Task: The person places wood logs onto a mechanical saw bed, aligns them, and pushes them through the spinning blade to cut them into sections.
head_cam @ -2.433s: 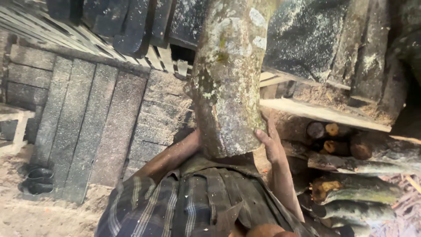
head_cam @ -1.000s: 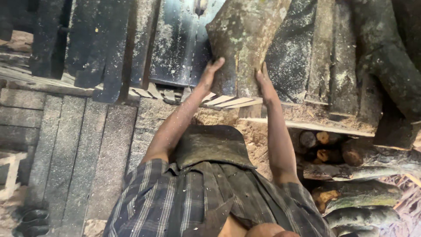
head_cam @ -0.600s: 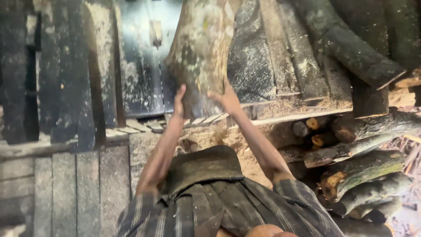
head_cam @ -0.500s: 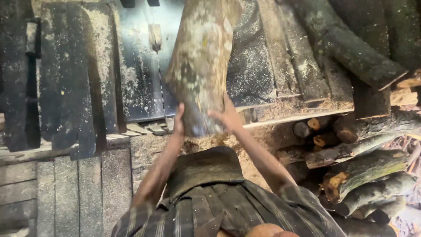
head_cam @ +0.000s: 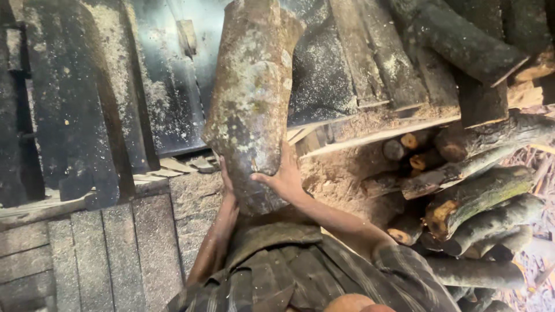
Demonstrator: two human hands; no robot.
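Note:
A thick, lichen-spotted log (head_cam: 251, 98) stands nearly on end in front of me, its lower end at my chest and its upper end leaning over the dusty metal saw table (head_cam: 162, 86). My right hand (head_cam: 283, 176) grips the log's lower right side, fingers spread across the bark. My left hand (head_cam: 225, 182) is pressed against the lower left side, mostly hidden behind the log.
A stack of cut logs (head_cam: 474, 196) lies to the right, with more long logs (head_cam: 457, 40) on the bench above. Sawdust (head_cam: 335, 173) covers the ground below the bench edge. Dark planks (head_cam: 69, 115) lean at left; worn floorboards (head_cam: 104, 248) lie at lower left.
The log has been drawn back toward my body and lowered from the saw table. Both hands slid with it and still hold its near end.

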